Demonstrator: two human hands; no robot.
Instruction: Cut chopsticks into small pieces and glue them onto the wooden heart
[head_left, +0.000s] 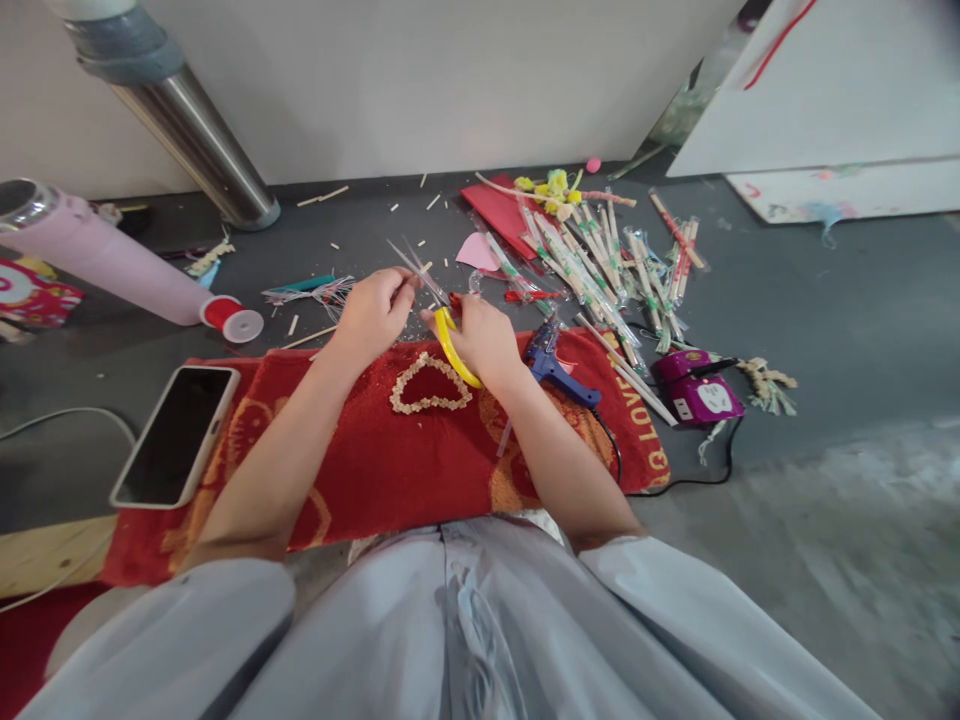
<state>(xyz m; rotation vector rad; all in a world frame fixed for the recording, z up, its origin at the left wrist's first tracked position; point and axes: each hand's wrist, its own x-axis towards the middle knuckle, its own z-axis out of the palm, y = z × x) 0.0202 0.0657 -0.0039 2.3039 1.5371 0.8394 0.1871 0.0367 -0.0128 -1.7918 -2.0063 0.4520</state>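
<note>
With the thin stick (411,283) pinched in the left hand (373,315) and the yellow-handled scissors (442,318) gripped in the right hand (484,335), the cut is probably best made close to the left fingertips, above the heart-shaped piece (429,385).

Black-screened smartphone (176,433) at eight o'clock; pink cylindrical bottle (105,262) at ten; blue glue gun (551,362) right of centre; purple plug adapter (699,389) at three.

Yellow-handled scissors (448,335), red towel (390,460), blue glue gun (551,362).
</note>
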